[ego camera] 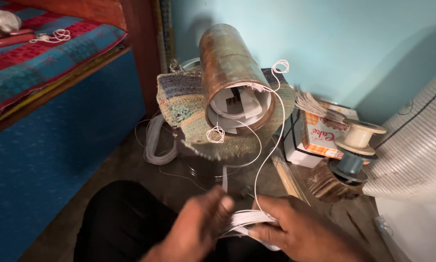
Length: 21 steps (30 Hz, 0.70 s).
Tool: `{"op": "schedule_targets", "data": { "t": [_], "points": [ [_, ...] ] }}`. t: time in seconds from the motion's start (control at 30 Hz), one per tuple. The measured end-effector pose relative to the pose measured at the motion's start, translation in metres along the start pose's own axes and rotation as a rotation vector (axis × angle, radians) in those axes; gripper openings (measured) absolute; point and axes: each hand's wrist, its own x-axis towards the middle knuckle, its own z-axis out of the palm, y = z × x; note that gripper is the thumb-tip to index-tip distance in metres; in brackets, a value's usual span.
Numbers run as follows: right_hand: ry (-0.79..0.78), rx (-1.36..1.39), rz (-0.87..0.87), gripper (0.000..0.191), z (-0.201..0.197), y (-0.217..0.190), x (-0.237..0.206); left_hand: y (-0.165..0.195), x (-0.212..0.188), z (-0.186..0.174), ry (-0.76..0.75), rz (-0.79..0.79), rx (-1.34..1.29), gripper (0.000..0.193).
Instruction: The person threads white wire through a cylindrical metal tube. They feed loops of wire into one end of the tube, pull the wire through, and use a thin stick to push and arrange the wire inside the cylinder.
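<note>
A bed with a red-and-blue patterned cover (38, 43) fills the left edge, a small coil of white cord (58, 35) lying on it. Low in the frame, over a dark-trousered knee, the left hand (198, 228) pinches one end of a bundle of thin white strips (249, 221), fingers closed tight around it. Above, a rusty metal cylinder (232, 73) lies tilted on a knitted cloth (189, 102), its open mouth stuffed with curled white paper; a white thread (271, 126) loops from its rim and runs down to the bundle. The right hand (295, 233) closes on the other end of the strips, thumb pressed along them, so both hands hold the bundle between them. Further right stand an orange-and-white carton (319, 133), a cream spool on a grey spindle (358, 140) and a large ribbed white cone (416, 150). The work appears to be gathering or binding the strips with the thread; the next move likely calls for keeping both pinches firm while the thread is drawn taut without snagging on the cylinder's rim.
</note>
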Motion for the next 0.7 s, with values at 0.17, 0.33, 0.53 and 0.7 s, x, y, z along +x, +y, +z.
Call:
{"op": "schedule_targets", "data": {
  "t": [0.17, 0.33, 0.53, 0.7],
  "points": [
    [0.012, -0.113, 0.15, 0.033, 0.001, -0.014, -0.006, 0.038, 0.008, 0.006, -0.347, -0.168, 0.708, 0.039],
    [0.131, 0.035, -0.114, 0.069, -0.001, -0.012, -0.013, 0.026, 0.002, 0.011, -0.447, -0.306, 0.287, 0.035],
    [0.14, -0.116, -0.128, 0.053, 0.003, -0.016, -0.018, 0.006, -0.005, 0.004, -0.568, -0.252, -0.396, 0.03],
    [0.53, -0.363, -0.366, 0.034, -0.004, -0.029, -0.024, 0.048, 0.005, 0.001, -0.454, -0.503, -0.532, 0.03]
  ]
}}
